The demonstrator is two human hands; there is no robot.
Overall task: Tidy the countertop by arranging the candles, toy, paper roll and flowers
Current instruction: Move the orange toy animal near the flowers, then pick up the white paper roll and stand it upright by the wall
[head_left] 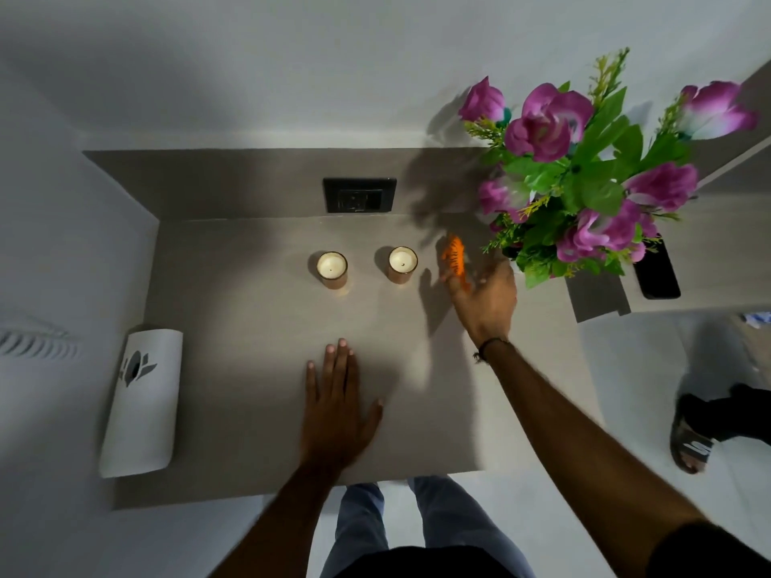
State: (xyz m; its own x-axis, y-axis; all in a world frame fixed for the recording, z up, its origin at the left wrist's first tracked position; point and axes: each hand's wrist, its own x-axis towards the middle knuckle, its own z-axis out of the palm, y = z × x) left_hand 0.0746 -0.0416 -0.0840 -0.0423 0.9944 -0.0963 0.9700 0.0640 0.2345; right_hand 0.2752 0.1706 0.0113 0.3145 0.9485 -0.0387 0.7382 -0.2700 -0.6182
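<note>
1. The step in hand looks like placing the toy (454, 260): the right hand (486, 300) has its grip closed on the orange striped toy, holding it near the back of the counter (258, 327), just right of the right candle (403, 264).
2. The left hand (336, 406) lies flat and open on the counter, holding nothing.
3. The left candle (332, 269) stands in line with the right one, a gap between them.
4. The flowers (584, 177) stand at the back right, just beside the toy; the roll (144, 400) lies at the left edge.
5. Next, the toy likely needs setting down upright in line with the candles, clear of the leaves; whether it touches the counter cannot be told.
</note>
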